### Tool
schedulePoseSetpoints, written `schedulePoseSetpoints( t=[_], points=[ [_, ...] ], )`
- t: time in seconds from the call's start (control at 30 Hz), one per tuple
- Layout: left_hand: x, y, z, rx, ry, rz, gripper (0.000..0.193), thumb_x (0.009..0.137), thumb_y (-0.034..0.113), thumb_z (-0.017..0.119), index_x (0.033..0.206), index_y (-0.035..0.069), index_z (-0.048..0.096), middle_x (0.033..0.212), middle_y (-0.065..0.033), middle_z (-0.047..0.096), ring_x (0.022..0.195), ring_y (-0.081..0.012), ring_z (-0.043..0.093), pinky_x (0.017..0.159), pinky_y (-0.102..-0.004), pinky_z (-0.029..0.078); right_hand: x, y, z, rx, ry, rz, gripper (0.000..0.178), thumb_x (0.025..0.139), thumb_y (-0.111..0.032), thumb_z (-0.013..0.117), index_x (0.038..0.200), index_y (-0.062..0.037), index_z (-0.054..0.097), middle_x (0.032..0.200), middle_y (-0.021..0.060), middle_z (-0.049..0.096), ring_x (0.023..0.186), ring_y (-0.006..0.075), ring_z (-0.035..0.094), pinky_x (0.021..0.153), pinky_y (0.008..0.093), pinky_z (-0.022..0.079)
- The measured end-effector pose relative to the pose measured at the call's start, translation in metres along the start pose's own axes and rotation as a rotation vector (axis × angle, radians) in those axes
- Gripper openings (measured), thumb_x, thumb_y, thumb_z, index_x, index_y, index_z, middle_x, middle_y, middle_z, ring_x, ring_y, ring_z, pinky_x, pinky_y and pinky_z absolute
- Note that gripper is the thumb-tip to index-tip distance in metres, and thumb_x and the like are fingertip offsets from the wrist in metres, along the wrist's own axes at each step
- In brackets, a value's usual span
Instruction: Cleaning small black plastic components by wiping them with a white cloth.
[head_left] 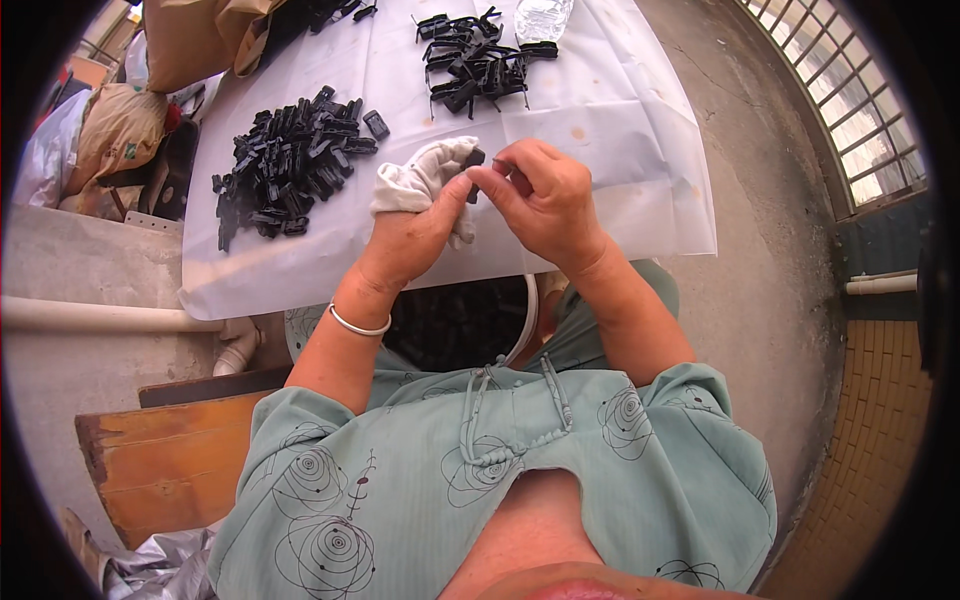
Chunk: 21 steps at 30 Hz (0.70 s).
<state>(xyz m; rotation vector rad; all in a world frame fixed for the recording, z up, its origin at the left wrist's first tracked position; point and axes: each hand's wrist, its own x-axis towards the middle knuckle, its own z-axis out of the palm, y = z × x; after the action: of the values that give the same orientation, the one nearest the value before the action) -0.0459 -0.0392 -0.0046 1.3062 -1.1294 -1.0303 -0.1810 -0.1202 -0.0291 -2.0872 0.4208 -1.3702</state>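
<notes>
My left hand (415, 230) is closed on a small black plastic piece (474, 172), its bare thumb pressing the near side. White cloth (425, 176), perhaps a glove, covers the fingers of that hand. Beside it, my right hand (545, 197) has thumb and forefinger pinched close to the piece; whatever sits between those fingertips is too small to tell. On the table, a large heap of black plastic pieces (290, 165) lies to the left. Farther off, a second heap of black parts (470, 62) has thin strips sticking out.
White plastic sheeting covers the table (640, 130). A clear bag (543, 20) lies by the far heap. Under the table edge, a round tub (528, 320) full of black pieces stands between my legs. Brown sacks (120, 130) and a wooden board (170, 460) are at the left.
</notes>
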Motion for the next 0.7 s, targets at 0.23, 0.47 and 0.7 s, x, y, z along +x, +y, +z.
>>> schedulePoseSetpoints(
  t=[0.23, 0.47, 0.7],
  points=[
    [-0.003, 0.0, 0.003, 0.049, -0.017, 0.034, 0.028, 0.085, 0.003, 0.051, 0.113, -0.003, 0.047, 0.087, -0.0048, 0.057, 0.055, -0.005, 0.05, 0.047, -0.0187, 0.043, 0.004, 0.005, 0.002, 0.268, -0.105, 0.364, 0.02, 0.085, -0.015, 0.06, 0.074, 0.0006, 0.055, 0.061, 0.0053, 0.052, 0.053, 0.0111, 0.043, 0.05, 0.0249, 0.038],
    [-0.001, -0.007, 0.008, 0.183, 0.162, 0.105, 0.027, 0.081, 0.001, 0.055, 0.108, -0.005, 0.054, 0.09, -0.0089, 0.06, 0.063, -0.011, 0.058, 0.057, -0.0227, 0.048, 0.002, 0.005, 0.003, 0.214, -0.332, 0.396, 0.024, 0.091, -0.018, 0.05, 0.079, 0.0012, 0.058, 0.068, 0.0007, 0.058, 0.064, 0.0069, 0.047, 0.058, 0.0246, 0.041],
    [-0.001, -0.021, 0.002, 0.659, 0.219, 0.413, 0.028, 0.076, 0.001, 0.054, 0.103, -0.005, 0.058, 0.094, -0.0201, 0.061, 0.087, -0.0324, 0.061, 0.078, -0.0346, 0.048, -0.011, 0.014, 0.025, 0.506, -0.256, 0.596, 0.026, 0.092, -0.017, 0.046, 0.081, 0.0019, 0.061, 0.073, -0.001, 0.06, 0.067, 0.0055, 0.05, 0.063, 0.0227, 0.044]
  ],
)
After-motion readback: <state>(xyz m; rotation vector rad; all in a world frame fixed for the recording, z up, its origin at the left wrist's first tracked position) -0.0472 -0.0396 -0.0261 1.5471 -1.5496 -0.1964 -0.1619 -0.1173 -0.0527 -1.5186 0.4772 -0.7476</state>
